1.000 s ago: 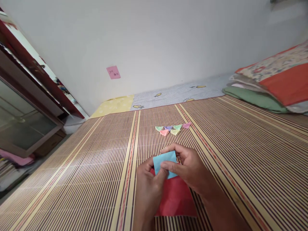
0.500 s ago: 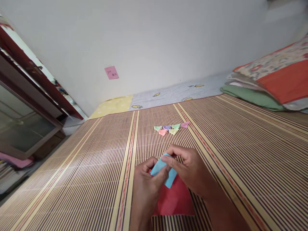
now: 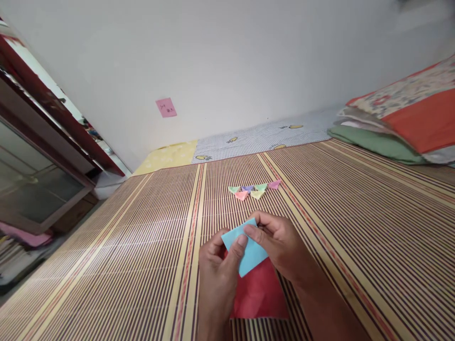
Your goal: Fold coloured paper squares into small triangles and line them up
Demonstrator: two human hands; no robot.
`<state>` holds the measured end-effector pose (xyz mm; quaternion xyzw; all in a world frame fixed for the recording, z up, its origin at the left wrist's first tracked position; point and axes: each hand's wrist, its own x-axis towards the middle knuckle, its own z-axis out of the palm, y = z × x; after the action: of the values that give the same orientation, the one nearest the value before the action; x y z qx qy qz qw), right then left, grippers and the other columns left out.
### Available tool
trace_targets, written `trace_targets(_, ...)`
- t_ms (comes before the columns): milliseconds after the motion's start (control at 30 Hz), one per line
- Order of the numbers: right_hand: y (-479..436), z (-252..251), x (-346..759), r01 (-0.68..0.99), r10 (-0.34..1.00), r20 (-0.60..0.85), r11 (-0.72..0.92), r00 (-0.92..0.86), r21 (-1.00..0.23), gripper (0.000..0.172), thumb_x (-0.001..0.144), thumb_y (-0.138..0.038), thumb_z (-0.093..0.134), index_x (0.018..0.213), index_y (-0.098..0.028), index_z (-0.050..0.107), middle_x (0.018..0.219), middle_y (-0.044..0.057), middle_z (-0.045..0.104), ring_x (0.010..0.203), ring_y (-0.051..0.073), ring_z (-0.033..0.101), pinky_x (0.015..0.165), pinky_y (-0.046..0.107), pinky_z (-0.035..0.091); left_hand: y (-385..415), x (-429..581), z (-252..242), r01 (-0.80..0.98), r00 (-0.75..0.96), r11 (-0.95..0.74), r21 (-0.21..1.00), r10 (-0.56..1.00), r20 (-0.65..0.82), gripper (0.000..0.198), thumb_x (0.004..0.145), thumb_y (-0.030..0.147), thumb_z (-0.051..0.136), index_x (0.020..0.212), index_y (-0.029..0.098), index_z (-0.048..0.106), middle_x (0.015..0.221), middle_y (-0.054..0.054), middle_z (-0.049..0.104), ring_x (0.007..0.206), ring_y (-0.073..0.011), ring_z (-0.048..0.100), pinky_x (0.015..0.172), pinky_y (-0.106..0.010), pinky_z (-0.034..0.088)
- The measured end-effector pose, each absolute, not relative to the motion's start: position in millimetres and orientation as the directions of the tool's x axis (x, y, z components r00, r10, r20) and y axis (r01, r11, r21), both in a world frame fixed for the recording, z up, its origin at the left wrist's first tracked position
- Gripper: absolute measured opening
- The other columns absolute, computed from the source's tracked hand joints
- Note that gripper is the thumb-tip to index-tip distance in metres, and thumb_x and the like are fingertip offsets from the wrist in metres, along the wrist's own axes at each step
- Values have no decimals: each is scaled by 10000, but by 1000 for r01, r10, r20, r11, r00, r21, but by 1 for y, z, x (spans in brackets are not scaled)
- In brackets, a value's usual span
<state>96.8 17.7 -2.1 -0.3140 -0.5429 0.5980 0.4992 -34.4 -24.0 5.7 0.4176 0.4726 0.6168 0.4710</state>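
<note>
A light blue square of paper (image 3: 253, 252) is held up between both hands, tilted above the mat. My left hand (image 3: 218, 267) pinches its left side, thumb pressed on the face. On the upper right edge, my right hand (image 3: 279, 241) pinches it with the thumb in front and the fingers curled behind. Below them lies a red sheet (image 3: 261, 293), partly hidden by the left hand and the blue paper. Beyond the hands, several small folded paper triangles (image 3: 258, 194) in green, purple, pink, orange and yellow sit in two rows.
A striped bamboo mat (image 3: 135, 237) spreads under everything. Patterned cloth (image 3: 249, 137) shows along the wall. Folded bedding and a pillow (image 3: 419, 118) are stacked at the right back. A pink note (image 3: 166, 107) is stuck on the wall. A glass-panelled cabinet (image 3: 31, 175) stands at left.
The blue paper has turned between my hands, and more of its face now shows. Both hands still pinch it. The triangles and red sheet appear unmoved.
</note>
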Motion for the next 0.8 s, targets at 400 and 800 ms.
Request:
trace_targets(400,23,-5,104,-260,922,234,154,-309,-953,251,905,-360,691,754,-186,590,630,-58,456,553,97,398,505,225,323,-21,-43,1,-250,-381,-234,940,916,127,305,793,337,816,611,183,626,627,28,545,604,-108,498,594,-209,454)
trace_targets(800,22,-7,100,-210,916,186,115,-356,-971,285,928,-389,654,749,-189,559,648,-54,445,559,97,392,507,228,333,-20,-41,0,-294,-180,-18,956,983,-36,273,734,340,863,673,152,675,587,30,559,526,-91,495,507,-205,433)
